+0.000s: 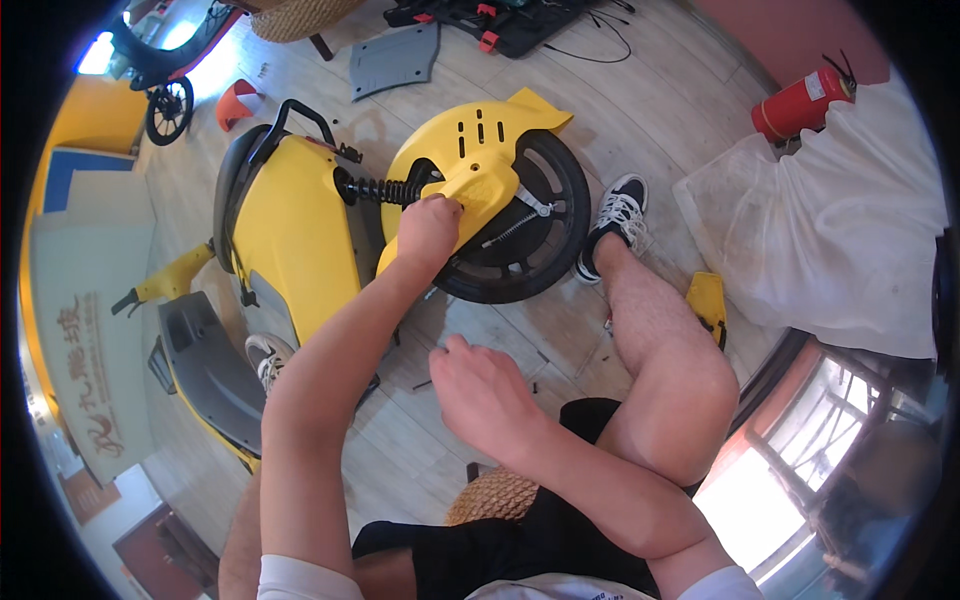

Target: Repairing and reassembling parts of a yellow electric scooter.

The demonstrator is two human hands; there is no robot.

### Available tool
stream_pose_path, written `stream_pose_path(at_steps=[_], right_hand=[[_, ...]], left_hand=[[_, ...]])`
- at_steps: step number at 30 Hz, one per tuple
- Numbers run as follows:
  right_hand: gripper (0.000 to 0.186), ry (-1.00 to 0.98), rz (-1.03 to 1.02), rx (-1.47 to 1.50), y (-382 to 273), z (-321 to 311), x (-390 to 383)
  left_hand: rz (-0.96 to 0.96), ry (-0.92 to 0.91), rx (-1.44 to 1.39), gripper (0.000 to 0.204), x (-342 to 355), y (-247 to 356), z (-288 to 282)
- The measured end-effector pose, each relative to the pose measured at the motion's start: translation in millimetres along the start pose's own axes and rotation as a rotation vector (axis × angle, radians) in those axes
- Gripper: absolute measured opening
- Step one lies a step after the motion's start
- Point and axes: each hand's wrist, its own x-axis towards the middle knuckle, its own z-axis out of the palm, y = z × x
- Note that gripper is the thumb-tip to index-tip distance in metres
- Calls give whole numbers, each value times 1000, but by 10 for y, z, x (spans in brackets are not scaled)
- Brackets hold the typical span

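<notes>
A yellow electric scooter lies on its side ahead of me, its wheel toward the right. My left hand is closed on the yellow fender beside a black coil spring; whether it grips the fender itself or a small hidden piece, I cannot tell. Below it, my right hand hangs above the floor with fingers curled; anything inside is hidden. A silver rod with a spring crosses the wheel's dark hub.
My shoes stand either side of the scooter. A grey panel, orange piece and black parts case lie at the back. A red extinguisher, white cloth and small yellow part are on the right. A woven stool is beneath me.
</notes>
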Motion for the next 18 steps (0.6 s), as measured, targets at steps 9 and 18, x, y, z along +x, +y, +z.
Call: stream_pose_path(at_steps=[9,18], right_hand=[[5,31,52,-52,19,-15,6],[4,175,47,14,236,-98,172]], left_hand=[[-47,32,-89,19,-156,-94,-99],[188,-388,-71,26,-854,-398,-1476]])
